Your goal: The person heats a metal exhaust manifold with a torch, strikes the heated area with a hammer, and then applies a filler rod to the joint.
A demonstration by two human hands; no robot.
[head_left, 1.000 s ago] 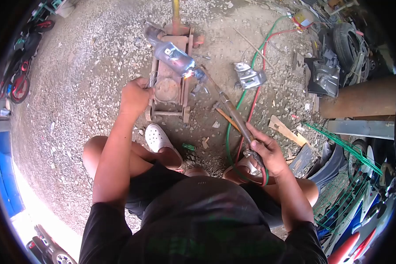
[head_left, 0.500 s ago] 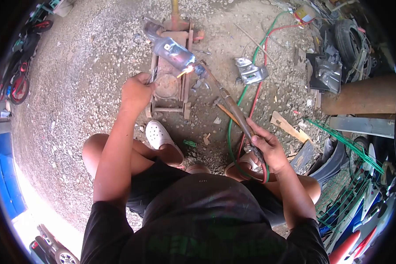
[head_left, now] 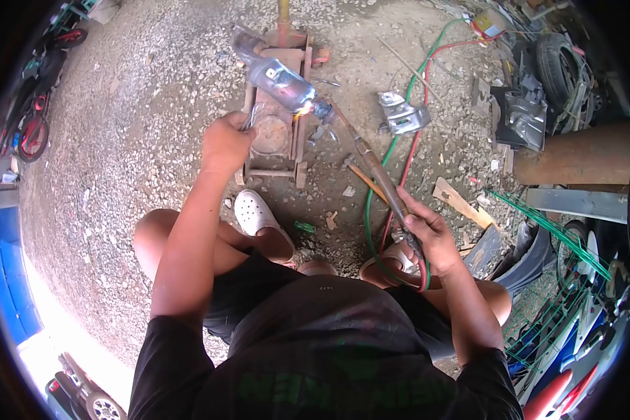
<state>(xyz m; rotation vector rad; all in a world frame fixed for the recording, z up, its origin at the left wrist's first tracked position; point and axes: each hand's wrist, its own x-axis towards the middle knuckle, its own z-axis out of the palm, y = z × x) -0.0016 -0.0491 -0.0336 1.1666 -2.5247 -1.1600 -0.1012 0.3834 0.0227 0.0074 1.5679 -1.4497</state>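
Note:
My right hand is wrapped around the handle of a gas torch, which slants up and leftward. A small bright glow shows near the torch tip, at the lower end of a silvery exhaust canister. The canister lies tilted across a rusty floor jack. Closed in a pinch, my left hand is just left of the jack's round plate and holds a thin bent metal wire. Its fingertips are partly hidden.
A green hose and a red hose trail from the torch to the back right. A bent metal shield and a wooden-handled hammer lie on gravel. At right are a tire, a rusty cylinder and green wire mesh.
The glow at the canister's lower end has become smaller and dimmer. The whole view has shifted slightly. Both hands keep their holds in almost the same places.

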